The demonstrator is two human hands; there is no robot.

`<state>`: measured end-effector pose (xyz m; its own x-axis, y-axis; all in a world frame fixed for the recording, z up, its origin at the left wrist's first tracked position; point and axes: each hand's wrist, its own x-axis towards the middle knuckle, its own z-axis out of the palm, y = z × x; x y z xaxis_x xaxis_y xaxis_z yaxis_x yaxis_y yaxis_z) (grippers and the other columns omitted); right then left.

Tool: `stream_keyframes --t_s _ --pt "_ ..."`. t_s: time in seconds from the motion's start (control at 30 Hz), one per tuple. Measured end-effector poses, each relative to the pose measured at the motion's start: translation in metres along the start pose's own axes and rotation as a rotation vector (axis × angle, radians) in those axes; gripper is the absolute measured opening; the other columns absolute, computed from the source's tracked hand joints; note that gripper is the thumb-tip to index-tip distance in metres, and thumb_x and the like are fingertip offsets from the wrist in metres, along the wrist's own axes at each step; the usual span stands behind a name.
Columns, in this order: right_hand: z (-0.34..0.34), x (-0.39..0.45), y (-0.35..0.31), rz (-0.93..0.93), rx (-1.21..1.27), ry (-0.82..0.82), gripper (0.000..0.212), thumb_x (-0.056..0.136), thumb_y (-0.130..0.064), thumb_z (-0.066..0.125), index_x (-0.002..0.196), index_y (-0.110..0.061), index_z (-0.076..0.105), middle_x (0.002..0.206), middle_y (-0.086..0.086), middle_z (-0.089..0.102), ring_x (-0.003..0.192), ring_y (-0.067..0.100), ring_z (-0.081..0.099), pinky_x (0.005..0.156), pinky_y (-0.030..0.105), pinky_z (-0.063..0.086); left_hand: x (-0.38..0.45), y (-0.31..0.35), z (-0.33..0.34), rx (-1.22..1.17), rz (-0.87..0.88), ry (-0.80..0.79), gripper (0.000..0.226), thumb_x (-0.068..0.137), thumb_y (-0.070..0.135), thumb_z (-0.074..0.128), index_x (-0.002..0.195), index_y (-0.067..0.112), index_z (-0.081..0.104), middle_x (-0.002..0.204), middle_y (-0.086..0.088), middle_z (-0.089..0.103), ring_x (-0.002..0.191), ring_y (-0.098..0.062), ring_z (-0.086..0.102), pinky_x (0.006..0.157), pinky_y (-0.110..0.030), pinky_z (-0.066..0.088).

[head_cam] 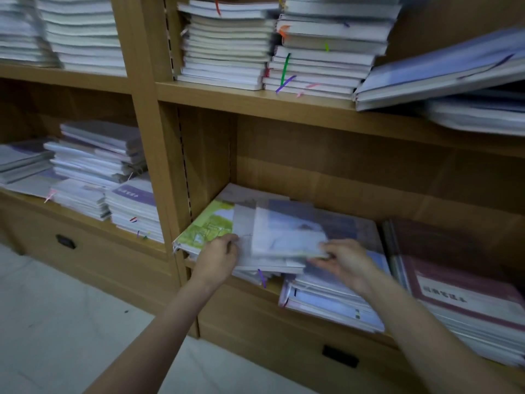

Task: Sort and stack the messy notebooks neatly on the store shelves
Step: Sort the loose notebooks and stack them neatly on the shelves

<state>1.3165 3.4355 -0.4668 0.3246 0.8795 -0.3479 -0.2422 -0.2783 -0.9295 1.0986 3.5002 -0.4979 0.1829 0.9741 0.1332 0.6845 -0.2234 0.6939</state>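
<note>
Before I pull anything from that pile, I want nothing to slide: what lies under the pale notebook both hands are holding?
Under the pale notebook lies a grey-covered one, then a green-covered notebook sticking out left. Lower books are covered; only edges show.

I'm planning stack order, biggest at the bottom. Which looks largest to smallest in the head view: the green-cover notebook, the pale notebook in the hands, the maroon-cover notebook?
1. maroon-cover notebook, though it lies nearest the camera
2. pale notebook
3. green-cover notebook, partly covered, so its place against the pale one is unsure
</note>
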Motion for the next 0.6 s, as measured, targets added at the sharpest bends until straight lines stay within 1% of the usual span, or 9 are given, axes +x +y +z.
stream_keyframes --t_s 0.03,0.07,0.13,0.17,0.27,0.33,0.4,0.5,0.6 --pt "0.009 0.002 0.01 0.0 -0.154 -0.001 0.015 0.094 0.011 0.044 0.087 0.011 0.057 0.087 0.018 0.06 0.073 0.023 0.058 0.078 0.034 0.053 -0.002 -0.001 0.0 -0.015 -0.002 0.014 0.035 0.098 0.013 0.041 0.13 0.007 0.053 0.124 -0.015 0.06 0.111 -0.032 0.055 0.083 -0.028 0.041" --pt "0.016 0.007 0.018 -0.018 -0.261 -0.003 0.016 0.093 0.01 0.045 0.089 0.009 0.061 0.085 0.016 0.062 0.065 0.018 0.056 0.067 0.028 0.053 -0.003 -0.002 0.001 -0.023 -0.009 0.02 0.035 0.098 0.015 0.041 0.13 0.007 0.054 0.123 -0.015 0.06 0.111 -0.031 0.055 0.084 -0.028 0.042" --pt "0.024 0.011 0.024 -0.039 -0.368 -0.036 0.02 0.092 0.008 0.047 0.107 0.009 0.06 0.079 0.008 0.06 0.058 0.011 0.05 0.051 0.018 0.045 -0.005 -0.005 -0.002 -0.018 -0.032 0.026 0.036 0.098 0.018 0.044 0.13 0.006 0.053 0.123 -0.015 0.061 0.111 -0.03 0.055 0.085 -0.028 0.042" --pt "0.026 0.01 0.022 -0.042 -0.407 -0.036 0.024 0.091 0.008 0.049 0.114 0.006 0.057 0.079 0.008 0.059 0.057 0.011 0.049 0.049 0.018 0.042 -0.005 -0.005 -0.004 -0.014 -0.039 0.035 0.037 0.097 0.018 0.045 0.131 0.005 0.052 0.125 -0.015 0.06 0.113 -0.029 0.055 0.086 -0.028 0.042" --pt "0.022 0.007 0.005 -0.128 -0.53 0.024 0.039 0.089 0.007 0.052 0.127 0.015 0.044 0.106 0.034 0.056 0.075 0.022 0.048 0.059 0.026 0.038 -0.011 0.004 -0.014 0.057 0.062 0.121 0.039 0.094 0.011 0.049 0.132 0.006 0.05 0.129 -0.014 0.054 0.118 -0.029 0.051 0.094 -0.034 0.042" --pt "0.013 -0.007 -0.015 -0.237 -0.593 0.098 0.043 0.091 0.0 0.054 0.133 0.006 0.044 0.111 0.026 0.054 0.091 0.025 0.051 0.075 0.033 0.045 -0.016 0.018 -0.024 0.089 0.218 0.228 0.038 0.091 0.006 0.05 0.129 0.005 0.052 0.127 -0.013 0.054 0.117 -0.03 0.05 0.094 -0.036 0.04" --pt "-0.007 -0.034 -0.041 -0.452 -0.687 0.212 0.04 0.091 -0.008 0.058 0.13 -0.007 0.049 0.113 0.009 0.053 0.099 0.022 0.055 0.086 0.032 0.046 -0.021 0.041 -0.036 0.092 0.402 0.357 0.035 0.089 0.002 0.05 0.123 0.004 0.056 0.12 -0.013 0.055 0.111 -0.03 0.051 0.09 -0.037 0.041" --pt "-0.046 -0.095 -0.078 -0.927 -0.822 0.362 0.031 0.088 -0.002 0.058 0.118 -0.009 0.055 0.105 0.005 0.053 0.083 0.014 0.055 0.071 0.018 0.041 -0.027 0.099 -0.056 0.05 0.636 0.501 0.037 0.083 0.011 0.039 0.114 0.006 0.059 0.111 -0.01 0.057 0.1 -0.022 0.048 0.081 -0.033 0.038" --pt "-0.083 -0.158 -0.102 -1.211 -0.893 0.491 0.026 0.087 0.004 0.056 0.111 -0.007 0.057 0.098 0.004 0.054 0.083 0.009 0.055 0.07 0.011 0.043 -0.038 0.164 -0.07 -0.043 0.792 0.593 0.041 0.08 0.016 0.037 0.113 0.007 0.058 0.109 -0.011 0.056 0.099 -0.021 0.045 0.08 -0.03 0.032"
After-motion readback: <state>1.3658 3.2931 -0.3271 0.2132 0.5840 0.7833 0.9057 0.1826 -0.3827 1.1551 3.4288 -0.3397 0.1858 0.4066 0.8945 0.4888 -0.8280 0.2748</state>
